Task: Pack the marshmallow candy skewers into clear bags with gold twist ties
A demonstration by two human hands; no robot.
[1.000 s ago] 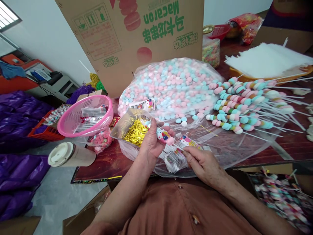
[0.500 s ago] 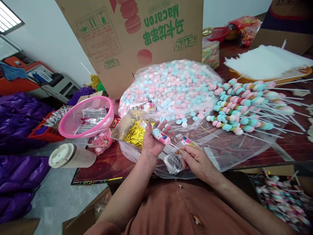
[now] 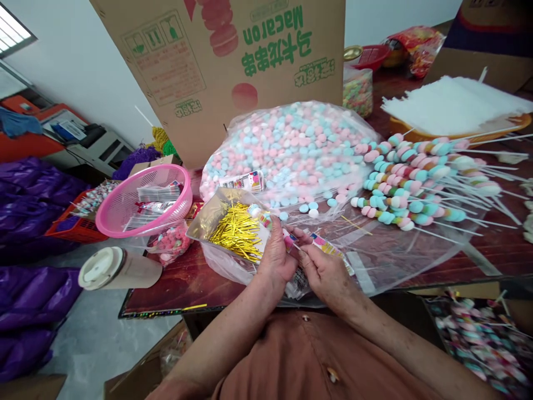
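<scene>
My left hand (image 3: 275, 254) is closed around a wrapped marshmallow skewer (image 3: 264, 218); its colourful upper end pokes out beyond my thumb, over a tray. My right hand (image 3: 327, 271) pinches the skewer's white stick close beside the left one. Fingers hide much of the printed wrapper. Just left of my hands lie gold twist ties (image 3: 235, 230) in a metal tray (image 3: 199, 225). Flat printed wrappers (image 3: 328, 246) rest on the table, partly under my right hand.
A big clear bag of pink, blue and white marshmallows (image 3: 287, 144) stands behind. Several bare marshmallow skewers (image 3: 410, 183) are piled right, before white sticks (image 3: 453, 105). At left are a pink basket (image 3: 104, 214), a lidded cup (image 3: 139, 268) and a cardboard box (image 3: 166, 72) behind.
My left hand has gone from a spread, open palm to being wrapped around the skewer. It has moved right, nearer my right hand, which stays on the stick.
</scene>
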